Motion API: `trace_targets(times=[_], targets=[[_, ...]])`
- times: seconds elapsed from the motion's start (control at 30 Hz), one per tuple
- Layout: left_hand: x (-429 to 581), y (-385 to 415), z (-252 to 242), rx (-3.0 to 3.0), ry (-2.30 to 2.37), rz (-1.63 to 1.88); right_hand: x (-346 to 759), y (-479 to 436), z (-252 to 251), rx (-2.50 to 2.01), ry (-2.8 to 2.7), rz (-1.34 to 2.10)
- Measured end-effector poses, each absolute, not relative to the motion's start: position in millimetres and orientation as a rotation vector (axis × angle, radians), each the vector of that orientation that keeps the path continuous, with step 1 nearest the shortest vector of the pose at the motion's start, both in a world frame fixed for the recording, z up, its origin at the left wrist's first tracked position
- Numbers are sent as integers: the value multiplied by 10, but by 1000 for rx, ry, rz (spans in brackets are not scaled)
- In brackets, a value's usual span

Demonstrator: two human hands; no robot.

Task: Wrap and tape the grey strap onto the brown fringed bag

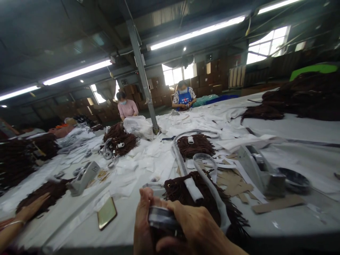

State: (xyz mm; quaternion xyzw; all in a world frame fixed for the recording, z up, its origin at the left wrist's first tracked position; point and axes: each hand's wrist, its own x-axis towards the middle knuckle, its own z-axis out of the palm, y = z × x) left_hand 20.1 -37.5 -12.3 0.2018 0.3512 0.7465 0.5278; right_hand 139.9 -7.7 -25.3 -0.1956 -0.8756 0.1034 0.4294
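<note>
My left hand (143, 223) and my right hand (199, 223) come together at the table's front edge. Between them they grip a dark roll with a shiny grey-white band (163, 217); blur hides its exact kind. My left thumb points up beside it, while my right fingers curl over its other side. Just beyond lies a dark brown fringed bag (175, 189) with a white wrapped piece (193, 189) on top. A pale wrapped strap (216, 194) loops over that bag. Behind it is another brown fringed bag (195, 143).
A tape dispenser (261, 171) stands right, near a dark round dish (294, 179) and cardboard strips (278, 204). At left are a phone (107, 213), another dispenser (83, 177) and a co-worker's hand (34, 207) on brown fringe. Two people work across the table, near a post (143, 74).
</note>
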Motion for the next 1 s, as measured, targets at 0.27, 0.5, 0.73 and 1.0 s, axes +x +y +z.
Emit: trace_targets(times=[0.27, 0.5, 0.73, 1.0], targets=[[230, -322, -419, 1013, 1018, 1625, 1518, 45, -530, -658, -2393, 4], [229, -373, -321, 659, 1030, 1837, 1526, -42, -270, -595, -2280, 766], [299, -296, -504, 679, 1060, 1772, 1525, -53, -468, -883, -2358, 642], [153, -343, -449, 960, 1099, 1651, 1542, -30, -413, -758, -2410, 529]])
